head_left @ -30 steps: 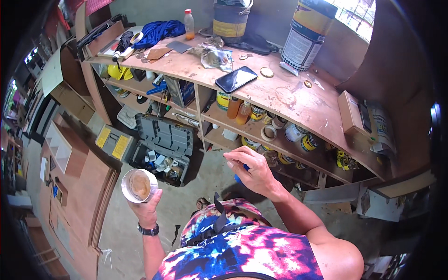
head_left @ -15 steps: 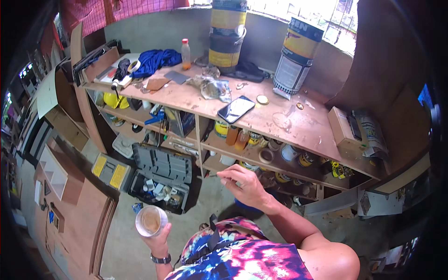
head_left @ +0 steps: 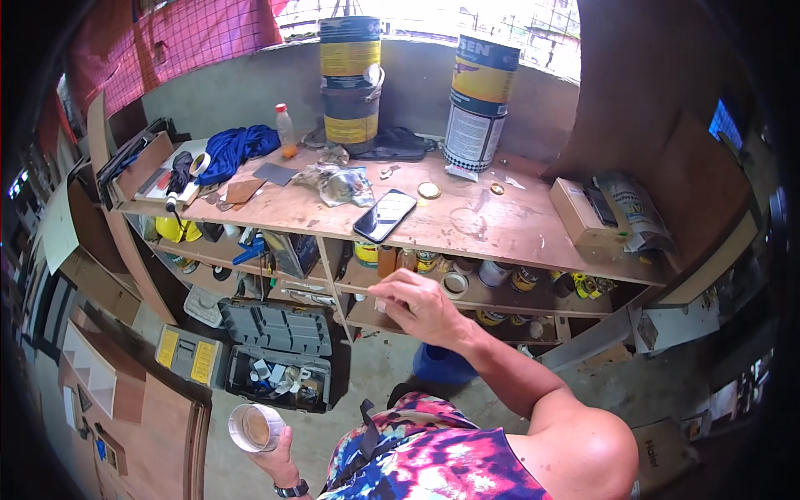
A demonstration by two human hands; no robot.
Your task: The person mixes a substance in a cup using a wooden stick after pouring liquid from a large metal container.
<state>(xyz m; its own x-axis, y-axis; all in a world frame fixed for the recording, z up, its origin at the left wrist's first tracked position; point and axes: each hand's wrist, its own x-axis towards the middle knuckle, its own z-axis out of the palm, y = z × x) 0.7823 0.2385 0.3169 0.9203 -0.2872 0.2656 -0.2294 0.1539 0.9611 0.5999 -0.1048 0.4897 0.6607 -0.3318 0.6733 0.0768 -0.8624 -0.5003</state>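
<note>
At the lower left, my left hand [head_left: 281, 461] is wrapped round the side of a whitish cup [head_left: 242, 429], tilted so its opening shows; a light-brown residue or content is visible inside. My right hand [head_left: 423, 310] is raised in front of the shelves, fingers bent and drawn together towards the thumb. A tiny pale bit shows by its fingertips, too small to name. Beyond that hand, a phone [head_left: 385, 216] lies on the wooden workbench [head_left: 517, 218], near a crumpled plastic bag [head_left: 337, 183] and a round lid [head_left: 428, 190].
Tall stacked cans [head_left: 479, 108] and stacked buckets [head_left: 350, 92] stand at the bench's back. A red-capped bottle [head_left: 286, 133] and blue cloth [head_left: 239, 152] are farther left. Below sit shelved jars [head_left: 493, 273], an open toolbox [head_left: 279, 329] and a blue container [head_left: 446, 364].
My view has shifted, so the bench and cans appear farther left. Both hands keep their poses: the left still holds the cup, and the right stays raised with bent fingers.
</note>
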